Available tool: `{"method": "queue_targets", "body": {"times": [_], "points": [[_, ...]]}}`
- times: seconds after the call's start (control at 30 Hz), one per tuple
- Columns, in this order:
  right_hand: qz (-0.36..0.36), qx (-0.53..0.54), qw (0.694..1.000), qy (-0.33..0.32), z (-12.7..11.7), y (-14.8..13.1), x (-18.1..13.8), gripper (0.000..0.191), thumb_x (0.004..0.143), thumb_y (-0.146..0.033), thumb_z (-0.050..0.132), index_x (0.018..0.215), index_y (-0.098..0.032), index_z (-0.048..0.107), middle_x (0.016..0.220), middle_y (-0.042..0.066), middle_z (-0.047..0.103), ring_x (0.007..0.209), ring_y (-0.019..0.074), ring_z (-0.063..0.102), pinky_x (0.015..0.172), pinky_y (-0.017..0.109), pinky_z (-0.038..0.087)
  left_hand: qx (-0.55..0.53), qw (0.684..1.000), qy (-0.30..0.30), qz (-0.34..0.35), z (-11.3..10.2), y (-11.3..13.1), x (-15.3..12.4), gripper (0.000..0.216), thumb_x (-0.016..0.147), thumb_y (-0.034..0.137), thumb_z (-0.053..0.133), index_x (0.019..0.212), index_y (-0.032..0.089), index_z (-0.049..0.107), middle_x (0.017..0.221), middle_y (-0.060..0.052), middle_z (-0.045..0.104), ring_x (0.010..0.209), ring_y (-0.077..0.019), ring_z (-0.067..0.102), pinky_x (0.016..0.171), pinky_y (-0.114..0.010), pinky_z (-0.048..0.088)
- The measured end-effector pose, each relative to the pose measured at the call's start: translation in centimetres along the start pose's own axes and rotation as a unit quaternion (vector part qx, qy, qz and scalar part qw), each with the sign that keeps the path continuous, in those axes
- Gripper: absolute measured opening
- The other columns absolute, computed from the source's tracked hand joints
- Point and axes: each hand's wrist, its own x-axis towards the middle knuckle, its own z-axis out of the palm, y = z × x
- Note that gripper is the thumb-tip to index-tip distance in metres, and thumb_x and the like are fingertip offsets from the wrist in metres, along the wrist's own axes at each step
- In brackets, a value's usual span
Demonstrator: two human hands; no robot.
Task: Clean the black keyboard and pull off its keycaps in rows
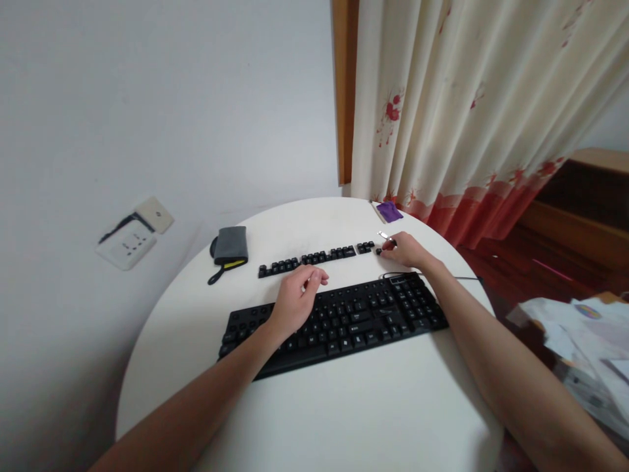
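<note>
A black computer keyboard (354,321) lies on the white round table (324,419), its upper rows partly stripped of keycaps. Behind it runs a line of loose black keycaps (314,257). My left hand (297,295) hovers over or rests on the keyboard's left-centre, fingers loosely curled and apart, holding nothing. At the right end of the line, my right hand (403,250) is closed on a small tool with a shiny silver end (384,236); its exact kind is unclear. Its fingertips are at a single keycap (379,251), touching or nearly so.
A grey pouch (232,244) with a black loop sits at the table's back left. A purple cloth (390,211) lies at the back right edge. The keyboard's cable (462,278) runs off rightward. Papers (580,328) are piled beyond the table, below the curtain (472,118).
</note>
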Motion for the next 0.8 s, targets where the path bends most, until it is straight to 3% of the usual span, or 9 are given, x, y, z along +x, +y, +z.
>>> {"method": "queue_targets", "body": {"times": [0.13, 0.8], "points": [[0.013, -0.008, 1.000, 0.004, 0.4, 0.0, 0.1, 0.011, 0.073, -0.025, 0.075, 0.078, -0.016, 0.077, 0.077, 0.008, 0.075, 0.069, 0.0185, 0.066, 0.065, 0.025, 0.045, 0.000, 1.000, -0.004, 0.002, 0.0, 0.1, -0.1, 0.032, 0.101, 0.035, 0.043, 0.086, 0.018, 0.067, 0.081, -0.004, 0.069, 0.080, -0.0174, 0.063, 0.074, -0.030, 0.047], [0.021, 0.001, 0.999, 0.033, 1.5, -0.8, 0.3, 0.014, 0.077, -0.026, 0.071, 0.084, -0.015, 0.076, 0.084, 0.010, 0.076, 0.078, 0.0202, 0.069, 0.071, 0.025, 0.047, 0.002, 1.000, -0.007, 0.000, 0.0, 0.2, -0.1, 0.033, 0.101, 0.036, 0.043, 0.085, 0.018, 0.067, 0.081, -0.004, 0.069, 0.079, -0.0179, 0.063, 0.075, -0.031, 0.047]]}}
